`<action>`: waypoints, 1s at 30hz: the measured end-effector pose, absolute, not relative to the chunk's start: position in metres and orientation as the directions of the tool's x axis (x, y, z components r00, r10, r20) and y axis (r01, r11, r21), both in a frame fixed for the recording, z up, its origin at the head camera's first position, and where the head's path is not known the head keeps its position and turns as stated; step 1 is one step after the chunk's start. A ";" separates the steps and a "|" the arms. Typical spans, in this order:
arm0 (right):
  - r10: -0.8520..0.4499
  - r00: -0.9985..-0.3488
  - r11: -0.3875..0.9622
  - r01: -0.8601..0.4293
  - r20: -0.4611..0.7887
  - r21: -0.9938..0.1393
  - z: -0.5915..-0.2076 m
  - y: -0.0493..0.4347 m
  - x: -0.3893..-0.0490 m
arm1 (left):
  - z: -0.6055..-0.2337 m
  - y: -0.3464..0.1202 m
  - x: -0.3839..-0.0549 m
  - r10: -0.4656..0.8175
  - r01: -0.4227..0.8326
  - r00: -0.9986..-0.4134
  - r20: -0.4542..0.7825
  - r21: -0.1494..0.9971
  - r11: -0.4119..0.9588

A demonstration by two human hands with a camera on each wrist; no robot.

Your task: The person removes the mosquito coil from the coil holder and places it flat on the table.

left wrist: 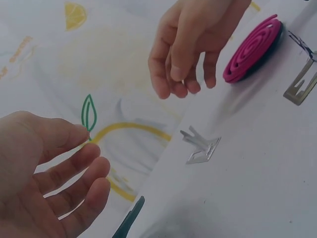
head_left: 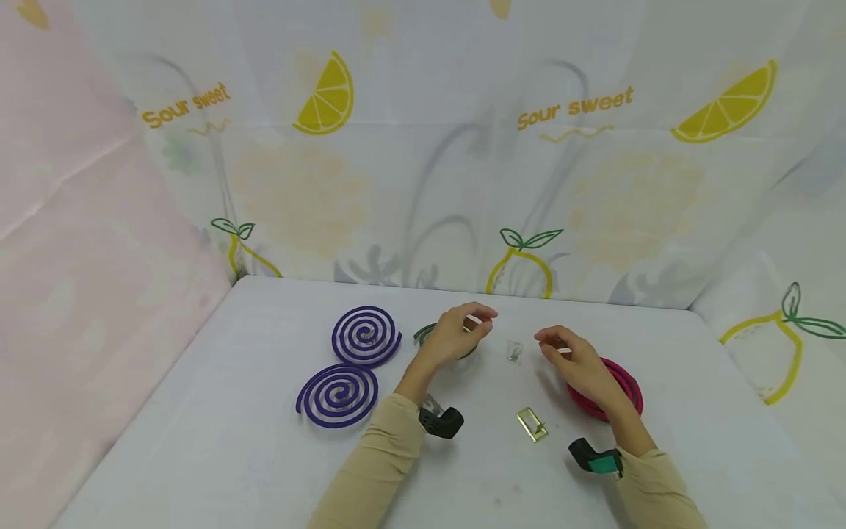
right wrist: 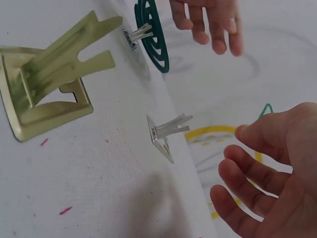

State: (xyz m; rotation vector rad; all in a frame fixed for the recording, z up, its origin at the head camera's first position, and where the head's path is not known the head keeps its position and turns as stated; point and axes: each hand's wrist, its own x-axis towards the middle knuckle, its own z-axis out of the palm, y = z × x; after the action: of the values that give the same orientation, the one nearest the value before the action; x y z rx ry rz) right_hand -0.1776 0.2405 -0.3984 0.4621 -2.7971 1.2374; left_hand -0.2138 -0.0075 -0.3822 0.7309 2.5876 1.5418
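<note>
Over the back of the table, my left hand hovers with loosely bent fingers and nothing in them. It partly covers a green mosquito coil, whose metal stand shows in the right wrist view. My right hand, likewise empty with relaxed fingers, is held above the table beside a pink mosquito coil. Dark green shows under that coil in the left wrist view. Between the hands lies a small silver coil stand with raised prongs. Nearer to me is a larger gold coil stand, its prong bent up.
Two purple mosquito coils lie touching or nearly so at the left of the white table. A printed cloth hangs behind the table's back edge and along its sides. Small red crumbs dot the tabletop.
</note>
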 end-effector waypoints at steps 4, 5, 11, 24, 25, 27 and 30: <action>-0.255 -0.952 0.632 -0.295 0.168 -0.717 -0.396 0.239 -0.180 | -0.381 -0.012 -0.217 0.404 0.368 -0.893 0.197 0.837 0.405; -0.256 -0.951 0.625 -0.299 0.173 -0.721 -0.396 0.238 -0.180 | -0.381 -0.014 -0.218 0.399 0.368 -0.895 0.200 0.835 0.408; -0.294 -0.936 0.568 -0.336 0.196 -0.751 -0.394 0.230 -0.183 | -0.381 -0.028 -0.222 0.366 0.370 -0.905 0.217 0.826 0.424; -0.322 -0.933 0.528 -0.320 0.163 -0.787 -0.403 0.218 -0.190 | -0.392 -0.056 -0.224 0.315 0.328 -0.928 0.200 0.840 0.432; -0.323 -0.933 0.527 -0.318 0.161 -0.788 -0.404 0.217 -0.190 | -0.392 -0.057 -0.224 0.310 0.317 -0.932 0.190 0.843 0.435; -0.321 -0.934 0.527 -0.313 0.156 -0.790 -0.404 0.216 -0.190 | -0.393 -0.058 -0.225 0.302 0.299 -0.937 0.174 0.847 0.439; -0.321 -0.934 0.523 -0.313 0.156 -0.793 -0.404 0.215 -0.190 | -0.394 -0.060 -0.225 0.296 0.282 -0.942 0.157 0.850 0.445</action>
State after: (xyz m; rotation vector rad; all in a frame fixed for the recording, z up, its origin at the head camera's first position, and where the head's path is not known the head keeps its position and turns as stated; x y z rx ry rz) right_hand -0.1903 0.2152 -0.4043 0.5724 -2.7503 1.4281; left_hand -0.2250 -0.0598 -0.3935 0.5314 2.6583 1.5588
